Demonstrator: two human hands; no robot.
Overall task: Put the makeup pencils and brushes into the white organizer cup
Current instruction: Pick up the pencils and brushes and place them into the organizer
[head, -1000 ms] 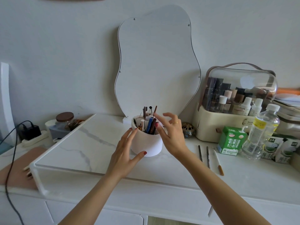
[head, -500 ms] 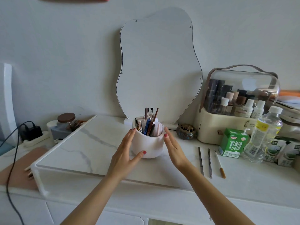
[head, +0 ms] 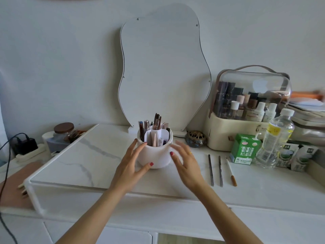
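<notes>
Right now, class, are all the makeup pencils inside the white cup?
No: three pencils lie on the countertop, right of the white cup.

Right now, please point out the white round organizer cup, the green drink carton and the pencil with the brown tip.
white round organizer cup (head: 157, 158): head view, front wall.
green drink carton (head: 244, 150): head view, front face.
pencil with the brown tip (head: 233, 180): head view, brown end.

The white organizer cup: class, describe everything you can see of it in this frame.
The white organizer cup is a rounded, matte, plastic-looking pot standing upright on the marble-patterned shelf, in front of the wavy mirror. A lobed white inner divider splits it into compartments, which hold pencils, brushes and tubes standing on end. The left hand touches its left side, thumb against the front; the blurred right hand is beside its right side, contact unclear.
</notes>
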